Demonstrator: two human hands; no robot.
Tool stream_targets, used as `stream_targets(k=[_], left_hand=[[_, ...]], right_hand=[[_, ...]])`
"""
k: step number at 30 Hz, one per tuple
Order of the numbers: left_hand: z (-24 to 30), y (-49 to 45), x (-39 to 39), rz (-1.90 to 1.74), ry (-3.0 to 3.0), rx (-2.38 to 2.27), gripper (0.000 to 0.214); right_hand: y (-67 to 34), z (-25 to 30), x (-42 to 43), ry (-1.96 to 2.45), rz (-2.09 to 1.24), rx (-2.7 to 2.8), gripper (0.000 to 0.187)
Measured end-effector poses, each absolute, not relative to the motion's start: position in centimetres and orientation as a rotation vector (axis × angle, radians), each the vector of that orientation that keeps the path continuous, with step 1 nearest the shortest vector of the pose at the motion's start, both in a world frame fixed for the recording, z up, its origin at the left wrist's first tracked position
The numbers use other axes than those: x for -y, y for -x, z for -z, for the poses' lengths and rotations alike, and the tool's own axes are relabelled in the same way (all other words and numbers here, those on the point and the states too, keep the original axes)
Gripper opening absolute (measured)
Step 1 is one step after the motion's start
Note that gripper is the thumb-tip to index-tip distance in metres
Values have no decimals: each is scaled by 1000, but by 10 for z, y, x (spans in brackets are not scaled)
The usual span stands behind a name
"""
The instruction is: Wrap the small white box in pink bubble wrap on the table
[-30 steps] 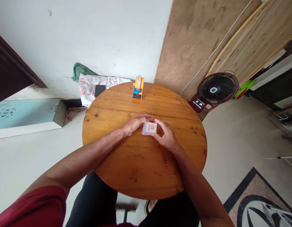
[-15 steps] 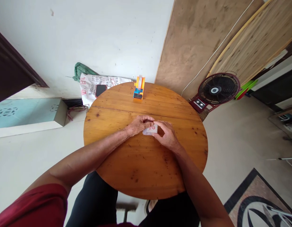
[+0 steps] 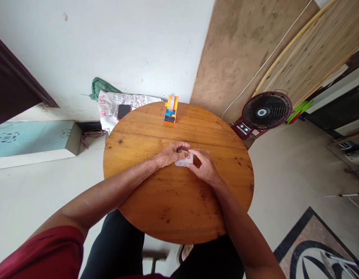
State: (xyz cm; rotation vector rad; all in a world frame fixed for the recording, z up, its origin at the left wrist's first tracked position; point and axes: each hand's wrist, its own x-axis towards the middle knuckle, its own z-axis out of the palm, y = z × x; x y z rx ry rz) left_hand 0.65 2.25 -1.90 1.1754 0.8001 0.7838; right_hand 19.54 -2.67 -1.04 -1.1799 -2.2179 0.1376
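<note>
On the round wooden table [image 3: 167,201], both my hands meet at its middle around a small clear packet [image 3: 187,159] with red print. My left hand [image 3: 171,154] has its fingers curled over the packet's left and top edge, pinching it. Fingers of my right hand [image 3: 205,166] are closed on its right side. Most of the packet is hidden under my fingers; only a pale corner and a bit of red show.
An orange and blue small device [image 3: 170,110] stands at the table's far edge. A printed white sack [image 3: 121,106] with a dark phone [image 3: 123,111] on it lies behind the table by the wall. A floor fan [image 3: 263,114] stands to the right, wooden boards behind it.
A second ago the packet lay flat and showed between my hands. My left fingers have since moved over it and both hands have closed in, covering most of it.
</note>
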Motion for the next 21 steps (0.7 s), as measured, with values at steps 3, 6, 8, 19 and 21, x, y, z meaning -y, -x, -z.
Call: stream_targets(k=[3, 6, 8, 19, 21], left_hand=[[17, -6, -21, -775, -1217, -830, 51], [16, -4, -21, -792, -1211, -788, 54], [16, -2, -24, -826, -1161, -752, 55], [18, 1, -26, -948, -1121, -840, 43], [18, 0, -25, -938, -1126, -817, 44]], right_hand=[[-196, 10, 27, 1182, -148, 2220, 42], [-196, 10, 27, 1200, -142, 2216, 44], [-196, 10, 28, 1202, -149, 2208, 48], [-198, 8, 30, 1174, -119, 2170, 51], [-199, 7, 31, 1170, -85, 2176, 44]])
